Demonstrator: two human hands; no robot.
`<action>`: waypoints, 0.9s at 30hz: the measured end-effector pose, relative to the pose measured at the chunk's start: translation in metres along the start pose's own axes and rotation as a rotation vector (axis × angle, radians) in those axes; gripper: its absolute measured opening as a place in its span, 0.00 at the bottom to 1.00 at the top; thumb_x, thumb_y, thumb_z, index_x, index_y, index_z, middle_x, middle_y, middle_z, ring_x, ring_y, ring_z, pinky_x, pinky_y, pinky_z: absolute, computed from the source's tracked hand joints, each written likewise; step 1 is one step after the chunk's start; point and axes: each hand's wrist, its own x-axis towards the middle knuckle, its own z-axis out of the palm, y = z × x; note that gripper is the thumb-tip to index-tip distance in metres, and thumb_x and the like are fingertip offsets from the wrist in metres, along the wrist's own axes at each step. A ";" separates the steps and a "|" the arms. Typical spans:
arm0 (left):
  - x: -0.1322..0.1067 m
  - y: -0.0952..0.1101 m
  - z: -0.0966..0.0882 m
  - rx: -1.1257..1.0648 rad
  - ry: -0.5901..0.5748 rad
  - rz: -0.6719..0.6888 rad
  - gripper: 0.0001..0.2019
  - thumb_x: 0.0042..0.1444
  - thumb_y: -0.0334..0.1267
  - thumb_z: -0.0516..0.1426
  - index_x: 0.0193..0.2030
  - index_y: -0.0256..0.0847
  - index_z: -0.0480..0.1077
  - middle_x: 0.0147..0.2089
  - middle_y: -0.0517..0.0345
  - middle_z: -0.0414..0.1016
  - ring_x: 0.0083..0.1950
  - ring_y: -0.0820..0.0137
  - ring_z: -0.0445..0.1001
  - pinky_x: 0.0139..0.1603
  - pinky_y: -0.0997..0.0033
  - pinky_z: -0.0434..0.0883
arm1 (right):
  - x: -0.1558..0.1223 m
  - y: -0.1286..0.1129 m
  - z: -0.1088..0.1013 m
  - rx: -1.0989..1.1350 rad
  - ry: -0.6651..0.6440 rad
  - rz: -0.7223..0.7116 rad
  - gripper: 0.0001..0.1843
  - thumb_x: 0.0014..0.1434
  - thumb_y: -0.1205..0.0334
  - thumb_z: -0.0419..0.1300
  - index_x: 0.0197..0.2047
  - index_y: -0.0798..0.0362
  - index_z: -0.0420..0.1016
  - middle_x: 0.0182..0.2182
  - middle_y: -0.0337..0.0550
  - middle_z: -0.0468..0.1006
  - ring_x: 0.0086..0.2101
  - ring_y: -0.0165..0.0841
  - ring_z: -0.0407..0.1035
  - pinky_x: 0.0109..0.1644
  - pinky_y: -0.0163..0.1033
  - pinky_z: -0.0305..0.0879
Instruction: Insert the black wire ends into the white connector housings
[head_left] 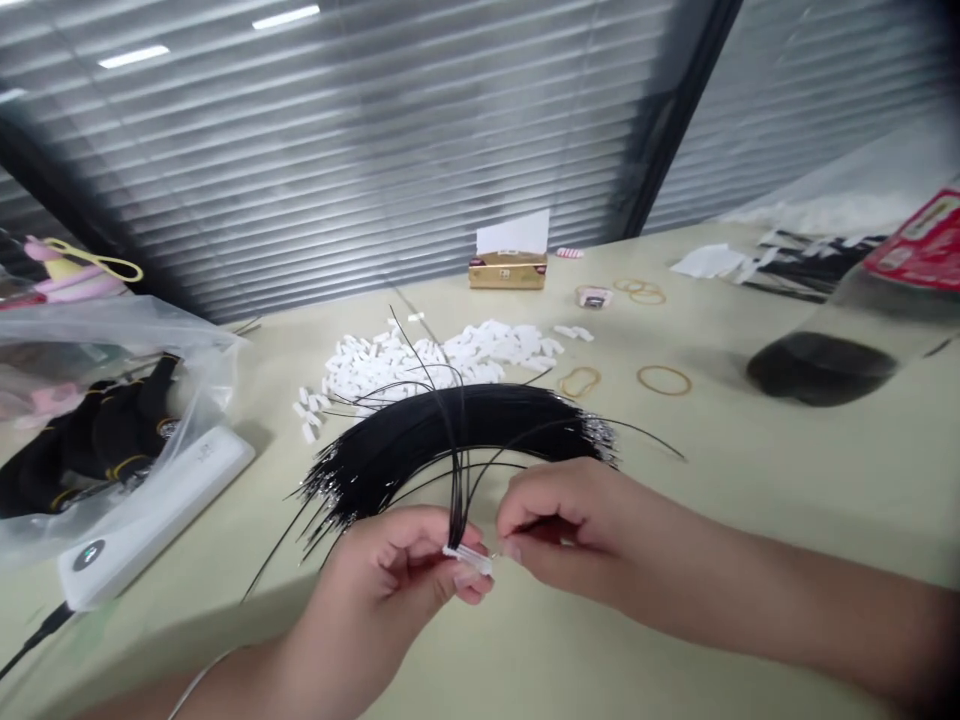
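My left hand (397, 570) pinches a small white plastic connector (466, 555) with several thin black wires rising out of it. Close to its right, my right hand (570, 525) is closed in a pinch at the connector's end; what its fingertips grip is too small to make out. Just behind both hands lies an arched bundle of black wires (450, 430) with bare metal tips at both ends. Farther back is a pile of white connectors (420, 362) spread on the pale table (787, 470).
A clear plastic bag (97, 400) of dark items and a white power bank (150, 520) with a cable lie at left. Rubber bands (664, 379), a gold tissue box (508, 268) and a dark-based bottle (821, 365) sit behind and right. Window blinds close the back.
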 end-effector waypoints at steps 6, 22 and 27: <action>0.002 -0.002 0.000 0.034 -0.028 -0.038 0.02 0.51 0.32 0.60 0.32 0.39 0.73 0.29 0.60 0.77 0.31 0.77 0.74 0.36 0.82 0.72 | 0.003 0.001 -0.001 0.026 -0.123 0.049 0.11 0.58 0.63 0.50 0.29 0.54 0.71 0.24 0.35 0.68 0.26 0.24 0.59 0.27 0.29 0.54; 0.003 -0.003 -0.001 0.077 0.010 -0.099 0.03 0.50 0.35 0.61 0.30 0.39 0.74 0.28 0.58 0.75 0.31 0.74 0.73 0.35 0.77 0.71 | -0.003 0.000 -0.003 -0.257 0.072 -0.067 0.09 0.56 0.71 0.50 0.25 0.53 0.64 0.22 0.32 0.66 0.23 0.23 0.58 0.25 0.30 0.53; 0.006 0.000 0.001 0.163 -0.019 -0.113 0.03 0.50 0.36 0.60 0.30 0.39 0.73 0.29 0.57 0.75 0.32 0.73 0.72 0.35 0.77 0.69 | -0.006 -0.002 0.002 -0.275 0.012 -0.039 0.08 0.58 0.69 0.51 0.27 0.52 0.65 0.26 0.34 0.69 0.27 0.26 0.62 0.29 0.33 0.55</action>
